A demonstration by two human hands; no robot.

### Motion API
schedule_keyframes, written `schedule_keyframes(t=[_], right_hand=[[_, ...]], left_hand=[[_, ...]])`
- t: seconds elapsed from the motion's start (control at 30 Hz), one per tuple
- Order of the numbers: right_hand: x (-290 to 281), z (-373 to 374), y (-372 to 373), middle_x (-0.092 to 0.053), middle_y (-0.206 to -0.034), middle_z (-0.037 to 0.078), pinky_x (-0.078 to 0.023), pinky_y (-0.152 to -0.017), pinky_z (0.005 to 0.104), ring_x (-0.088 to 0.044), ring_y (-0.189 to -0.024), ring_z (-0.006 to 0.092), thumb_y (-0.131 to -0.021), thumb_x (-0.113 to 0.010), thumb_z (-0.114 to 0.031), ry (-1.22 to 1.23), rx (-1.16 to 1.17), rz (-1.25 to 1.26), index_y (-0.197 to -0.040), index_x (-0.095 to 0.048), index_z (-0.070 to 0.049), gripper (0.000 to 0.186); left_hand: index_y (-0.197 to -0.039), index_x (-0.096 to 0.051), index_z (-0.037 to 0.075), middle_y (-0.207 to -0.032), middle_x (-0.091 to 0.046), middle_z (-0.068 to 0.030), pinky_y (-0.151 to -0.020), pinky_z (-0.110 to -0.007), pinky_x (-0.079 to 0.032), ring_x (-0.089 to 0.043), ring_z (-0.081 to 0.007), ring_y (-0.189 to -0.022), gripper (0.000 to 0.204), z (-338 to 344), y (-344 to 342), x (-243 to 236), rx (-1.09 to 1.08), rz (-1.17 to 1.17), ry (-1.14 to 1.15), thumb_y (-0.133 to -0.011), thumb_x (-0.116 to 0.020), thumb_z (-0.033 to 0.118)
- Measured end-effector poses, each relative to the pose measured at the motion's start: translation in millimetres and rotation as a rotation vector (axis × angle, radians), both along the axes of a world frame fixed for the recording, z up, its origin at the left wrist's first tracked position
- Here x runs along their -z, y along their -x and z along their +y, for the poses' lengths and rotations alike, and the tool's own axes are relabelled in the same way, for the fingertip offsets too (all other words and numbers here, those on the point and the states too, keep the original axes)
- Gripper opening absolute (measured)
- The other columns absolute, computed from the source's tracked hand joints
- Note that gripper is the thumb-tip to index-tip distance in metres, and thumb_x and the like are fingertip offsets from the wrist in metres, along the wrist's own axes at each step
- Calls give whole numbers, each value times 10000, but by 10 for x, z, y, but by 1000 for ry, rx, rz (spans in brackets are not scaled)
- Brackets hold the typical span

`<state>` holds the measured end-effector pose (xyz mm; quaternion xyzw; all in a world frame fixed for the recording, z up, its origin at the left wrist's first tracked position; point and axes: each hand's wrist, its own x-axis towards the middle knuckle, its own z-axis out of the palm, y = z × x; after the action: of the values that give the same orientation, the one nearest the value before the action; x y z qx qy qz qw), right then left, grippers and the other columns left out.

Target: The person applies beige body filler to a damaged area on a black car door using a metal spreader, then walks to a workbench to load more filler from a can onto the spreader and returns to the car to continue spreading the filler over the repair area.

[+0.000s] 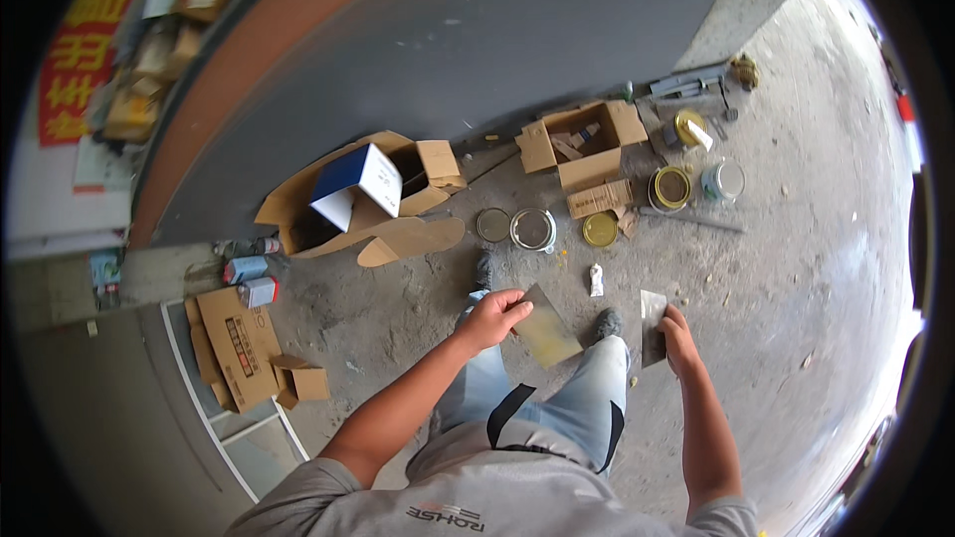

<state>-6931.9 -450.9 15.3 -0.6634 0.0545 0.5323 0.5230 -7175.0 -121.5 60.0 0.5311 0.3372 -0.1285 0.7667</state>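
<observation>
Grey shirt [537,487] | left fingers [516,312] clamp yellowish plate [547,328] | right fingers [677,322] clamp grey plate [653,328] | edges apart, floor [629,288] between

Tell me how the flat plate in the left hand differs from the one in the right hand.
The left plate looks wider; the right plate looks narrower, though its angle may add to that.
The left plate has a yellowish tint on its face, while the right plate looks grey with a bright upper part.
The left plate slants in the picture; the right plate runs nearly straight up and down.
Both are thin, flat and held in bare hands.
</observation>
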Motion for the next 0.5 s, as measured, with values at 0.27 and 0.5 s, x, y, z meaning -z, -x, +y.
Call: schedule_keyframes(t=[0.27, 0.5], right_hand=[[2015, 1182, 635, -712, -923, 109, -544, -768, 316, -699, -832, 194, -846, -700, 72, 207, -261, -669, -1142, -700, 30, 298], [4073, 2675, 720, -714, -896, 143, -538, -699, 328, -704, -768, 237, -844, -732, 85, -77, -193, -861, -1025, -778, 22, 197]], left_hand=[[-1009, -755, 43, -1237, -717, -119, -899, -444, -574, -710, -347, -1068, 186, 885, 267, 3521, 674, -119, -643, -938, -677, 197], [-851, -648, 30, -1430, -631, -133, -834, -445, -588, -726, -313, -1008, 123, 1519, 474, 5517, 955, -485, -849, -911, -657, 138]])
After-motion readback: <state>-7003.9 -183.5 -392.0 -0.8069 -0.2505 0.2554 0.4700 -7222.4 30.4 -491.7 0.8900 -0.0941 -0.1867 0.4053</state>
